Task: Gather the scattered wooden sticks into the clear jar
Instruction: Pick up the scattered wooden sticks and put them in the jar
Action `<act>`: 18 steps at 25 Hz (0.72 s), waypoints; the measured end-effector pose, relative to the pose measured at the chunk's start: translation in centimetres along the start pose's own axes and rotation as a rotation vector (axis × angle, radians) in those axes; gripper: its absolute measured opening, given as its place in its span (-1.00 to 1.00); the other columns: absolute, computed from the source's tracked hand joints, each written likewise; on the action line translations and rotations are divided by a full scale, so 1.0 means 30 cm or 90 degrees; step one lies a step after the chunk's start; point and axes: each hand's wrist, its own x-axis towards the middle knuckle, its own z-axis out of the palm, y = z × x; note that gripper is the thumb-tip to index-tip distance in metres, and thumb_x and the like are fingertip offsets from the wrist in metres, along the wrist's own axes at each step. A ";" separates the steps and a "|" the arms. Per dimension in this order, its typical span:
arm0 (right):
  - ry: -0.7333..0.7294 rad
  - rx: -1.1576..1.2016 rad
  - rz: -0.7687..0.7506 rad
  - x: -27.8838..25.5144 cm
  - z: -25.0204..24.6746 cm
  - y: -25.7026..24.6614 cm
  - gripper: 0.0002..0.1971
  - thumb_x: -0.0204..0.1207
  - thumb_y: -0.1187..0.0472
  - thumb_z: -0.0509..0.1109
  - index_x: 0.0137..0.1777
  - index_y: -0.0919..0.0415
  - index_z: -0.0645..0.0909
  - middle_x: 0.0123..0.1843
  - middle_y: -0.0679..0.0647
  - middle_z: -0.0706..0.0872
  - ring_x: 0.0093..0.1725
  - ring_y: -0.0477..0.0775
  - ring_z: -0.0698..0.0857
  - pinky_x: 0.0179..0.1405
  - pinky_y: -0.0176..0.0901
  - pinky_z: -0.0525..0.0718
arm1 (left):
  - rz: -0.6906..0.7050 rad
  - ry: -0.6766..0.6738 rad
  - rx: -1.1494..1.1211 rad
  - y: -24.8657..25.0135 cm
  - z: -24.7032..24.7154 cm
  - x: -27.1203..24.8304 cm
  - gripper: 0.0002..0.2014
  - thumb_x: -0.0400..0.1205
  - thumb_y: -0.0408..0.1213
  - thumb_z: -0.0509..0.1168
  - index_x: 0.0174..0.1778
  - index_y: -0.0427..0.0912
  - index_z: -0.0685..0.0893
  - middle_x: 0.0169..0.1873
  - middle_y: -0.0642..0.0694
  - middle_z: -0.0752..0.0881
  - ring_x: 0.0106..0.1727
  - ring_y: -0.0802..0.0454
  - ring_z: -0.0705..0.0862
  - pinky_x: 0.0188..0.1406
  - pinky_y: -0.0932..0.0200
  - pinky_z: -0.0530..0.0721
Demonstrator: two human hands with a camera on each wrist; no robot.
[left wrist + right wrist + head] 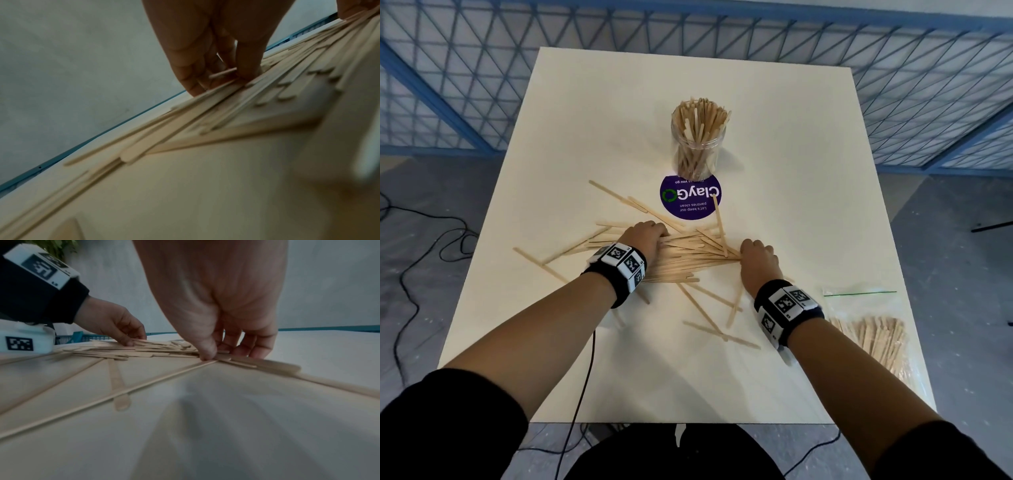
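Note:
A loose pile of flat wooden sticks (688, 253) lies at the table's middle, with strays fanned out around it. My left hand (649, 234) comes down on the pile's left end, fingers curled, thumb and fingers pinching sticks (218, 91). My right hand (756, 255) sits at the pile's right end; its thumb and curled fingers (255, 352) pinch the stick ends (224, 356). The clear jar (698, 144) stands upright beyond the pile, packed with several sticks. In the right wrist view the left hand (123, 331) shows across the pile.
A purple round sticker (690, 197) lies flat between jar and pile. A clear zip bag of more sticks (873, 335) lies by the table's right edge. Single sticks (709, 318) lie on the near side. A blue mesh fence (893, 68) runs behind the white table (791, 137).

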 end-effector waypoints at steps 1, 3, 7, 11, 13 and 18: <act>0.000 -0.014 -0.005 0.003 -0.001 -0.004 -0.67 0.53 0.49 0.05 0.26 0.35 0.40 0.25 0.27 0.54 0.22 0.31 0.52 0.19 0.06 0.52 | -0.002 -0.006 -0.002 0.006 -0.003 0.001 -0.69 0.65 -0.41 0.15 0.32 -0.21 0.55 0.26 -0.22 0.60 0.30 -0.20 0.56 0.33 -0.04 0.49; -0.003 -0.039 -0.013 0.006 -0.002 -0.010 -0.66 0.53 0.48 0.02 0.29 0.35 0.38 0.28 0.27 0.50 0.23 0.31 0.51 0.21 0.07 0.51 | -0.003 -0.013 0.005 0.020 -0.011 0.000 -0.66 0.63 -0.45 0.15 0.33 -0.22 0.54 0.28 -0.23 0.57 0.31 -0.20 0.55 0.34 -0.04 0.50; 0.000 -0.071 -0.030 0.018 -0.015 -0.009 -0.66 0.55 0.46 -0.01 0.31 0.34 0.36 0.29 0.26 0.49 0.25 0.29 0.50 0.20 0.08 0.51 | -0.015 -0.008 0.012 0.047 -0.028 -0.009 -0.62 0.59 -0.52 0.12 0.35 -0.29 0.47 0.30 -0.26 0.48 0.28 -0.23 0.55 0.26 -0.04 0.53; 0.013 -0.071 -0.051 0.011 -0.036 0.005 -0.67 0.55 0.44 -0.01 0.30 0.34 0.34 0.24 0.25 0.56 0.21 0.30 0.58 0.17 0.07 0.50 | -0.027 -0.007 0.053 0.062 -0.043 -0.016 -0.66 0.62 -0.48 0.06 0.32 -0.26 0.43 0.27 -0.25 0.57 0.22 -0.25 0.60 0.19 -0.06 0.55; 0.010 -0.035 -0.062 -0.008 -0.047 0.010 -0.68 0.55 0.44 -0.01 0.28 0.33 0.32 0.19 0.26 0.60 0.14 0.33 0.62 0.11 0.08 0.52 | -0.026 -0.004 0.029 0.060 -0.046 -0.023 -0.69 0.62 -0.46 0.07 0.28 -0.22 0.43 0.20 -0.24 0.63 0.17 -0.23 0.63 0.14 -0.06 0.58; 0.000 0.065 -0.036 -0.058 -0.063 0.010 -0.71 0.55 0.40 -0.02 0.23 0.27 0.36 0.15 0.26 0.64 0.10 0.35 0.65 0.02 0.07 0.53 | -0.022 0.071 -0.112 0.046 -0.030 -0.031 -0.71 0.74 -0.18 -0.02 0.15 -0.26 0.52 -0.06 -0.32 0.71 -0.02 -0.25 0.66 -0.14 0.06 0.50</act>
